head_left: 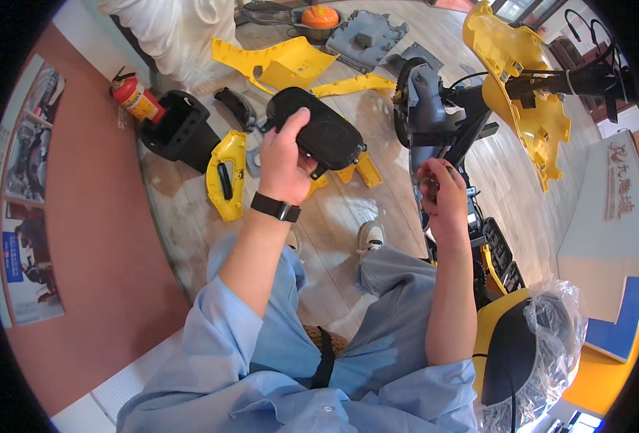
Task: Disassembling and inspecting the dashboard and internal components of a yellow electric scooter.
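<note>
My left hand [291,160] holds up a black oblong part [318,133] with rounded ends and small tabs along its edge. The thumb lies on its upper face, and the other fingers are mostly hidden beneath. My right hand [443,193] is closed, fingers curled around something small and dark that I cannot make out. It is beside the grey-and-black front section [429,101] of a partly stripped scooter, whose wheel shows at its left side. Over the scooter's front hangs a yellow body panel [510,79].
Yellow panels [291,61] and a grey plastic panel [366,42] lie on the wooden floor. A red fire extinguisher [138,99] stands by the left wall, next to a black bin-like part [179,130]. A plastic-wrapped seat [525,346] is at my right.
</note>
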Tool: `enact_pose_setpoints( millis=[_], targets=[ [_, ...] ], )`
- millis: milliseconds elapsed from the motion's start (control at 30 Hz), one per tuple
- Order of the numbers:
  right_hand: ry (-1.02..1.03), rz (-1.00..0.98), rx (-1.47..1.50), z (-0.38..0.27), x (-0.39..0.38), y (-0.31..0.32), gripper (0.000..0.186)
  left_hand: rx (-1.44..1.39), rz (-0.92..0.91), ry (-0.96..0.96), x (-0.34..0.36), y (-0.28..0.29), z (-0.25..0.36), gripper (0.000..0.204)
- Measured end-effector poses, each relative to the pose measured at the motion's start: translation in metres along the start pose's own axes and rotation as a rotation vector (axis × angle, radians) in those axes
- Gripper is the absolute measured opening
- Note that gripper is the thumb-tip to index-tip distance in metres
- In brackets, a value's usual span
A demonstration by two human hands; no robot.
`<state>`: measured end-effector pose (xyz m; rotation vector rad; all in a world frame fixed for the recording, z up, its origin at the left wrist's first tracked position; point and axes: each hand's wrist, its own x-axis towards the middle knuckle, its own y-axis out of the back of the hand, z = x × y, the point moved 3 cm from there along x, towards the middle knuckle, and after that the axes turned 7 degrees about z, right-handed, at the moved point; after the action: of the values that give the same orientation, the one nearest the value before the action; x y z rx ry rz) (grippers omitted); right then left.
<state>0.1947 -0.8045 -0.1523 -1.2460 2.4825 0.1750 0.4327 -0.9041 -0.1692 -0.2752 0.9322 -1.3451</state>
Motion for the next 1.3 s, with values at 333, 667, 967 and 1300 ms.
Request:
enact_pose_setpoints(
  millis=[333, 667, 967, 1300],
  targets=[
    [0.423, -0.11, -0.883, 0.053, 0.029, -0.016, 0.02, -0.018, 0.047, -0.02, -0.005, 0.0, 0.005, 0.026],
    [0.361, -0.408, -1.665, 0.266, 0.152, -0.002, 0.021, -0.157, 0.115, -0.116, -0.001, 0.016, 0.027, 0.024],
    [0.143, 0.128, -1.375, 0.392, 0.228, 0.001, 0.026, -0.267, 0.209, -0.04, 0.01, 0.036, 0.031, 0.029],
    [0.288, 0.084, -1.386, 0.419, 0.258, -0.038, 0.017, -0.027, 0.336, -0.25, 0.028, 0.006, 0.009, 0.043]
  ],
)
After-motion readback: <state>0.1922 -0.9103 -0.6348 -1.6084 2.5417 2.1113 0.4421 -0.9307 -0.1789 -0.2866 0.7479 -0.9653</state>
